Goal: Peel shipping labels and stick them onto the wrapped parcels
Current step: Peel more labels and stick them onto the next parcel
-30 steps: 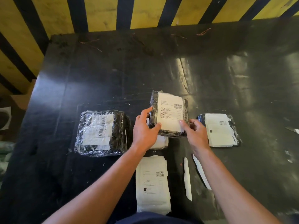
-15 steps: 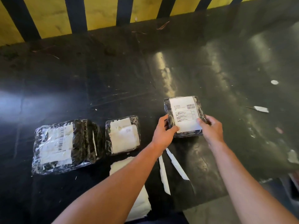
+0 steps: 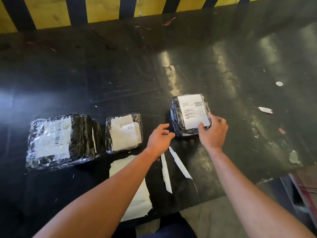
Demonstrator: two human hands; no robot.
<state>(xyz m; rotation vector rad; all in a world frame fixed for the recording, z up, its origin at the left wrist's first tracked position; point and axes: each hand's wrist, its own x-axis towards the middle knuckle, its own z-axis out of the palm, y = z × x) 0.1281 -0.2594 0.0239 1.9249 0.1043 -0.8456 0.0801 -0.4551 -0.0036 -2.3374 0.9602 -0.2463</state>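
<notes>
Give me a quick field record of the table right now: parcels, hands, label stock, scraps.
parcels: three wrapped, on the black table
right parcel: labelled, right hand fingers resting on its near corner
middle parcel: white label on top, untouched
left parcel: largest, barcode label, untouched
left hand: open, holding nothing, just left of the right parcel
label sheets: stack at near edge
backing strips: two, beside the stack
</notes>
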